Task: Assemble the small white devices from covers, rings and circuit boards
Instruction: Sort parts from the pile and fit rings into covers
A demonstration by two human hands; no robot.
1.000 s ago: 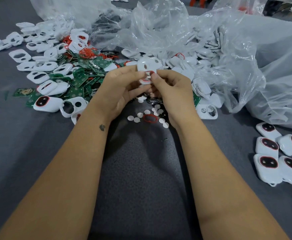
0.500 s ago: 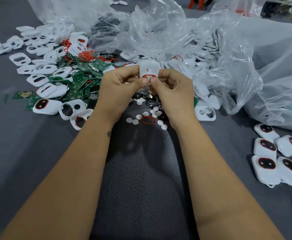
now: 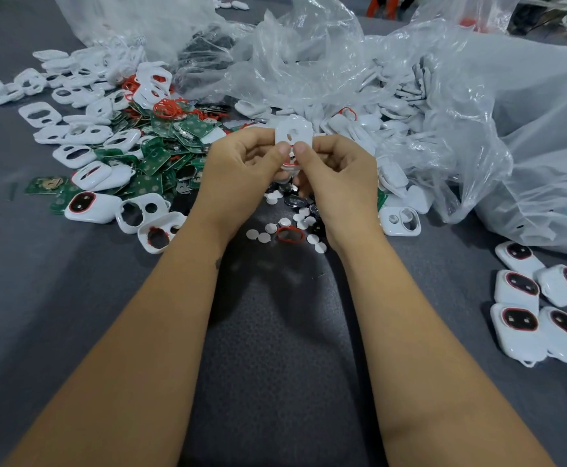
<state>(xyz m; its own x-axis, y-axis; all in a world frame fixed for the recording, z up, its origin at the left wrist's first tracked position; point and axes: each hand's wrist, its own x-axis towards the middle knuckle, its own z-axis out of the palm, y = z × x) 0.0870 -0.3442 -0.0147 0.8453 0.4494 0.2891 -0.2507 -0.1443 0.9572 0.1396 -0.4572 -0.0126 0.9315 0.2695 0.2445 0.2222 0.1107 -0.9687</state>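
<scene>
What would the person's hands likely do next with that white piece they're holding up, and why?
Probably keep pressing the red ring into the white cover. Both the left hand and right hand pinch the cover, thumbs meeting at the ring, which seems only partly seated. Its exact fit is hard to see.

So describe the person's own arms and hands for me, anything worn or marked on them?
Both forearms are bare up to the frame edge: no sleeves, gloves, watch or rings in view. The left hand and right hand have short, unpainted nails. One marking shows: a small dark tattoo-like mark on the left forearm near the wrist, too small to make out.
</scene>
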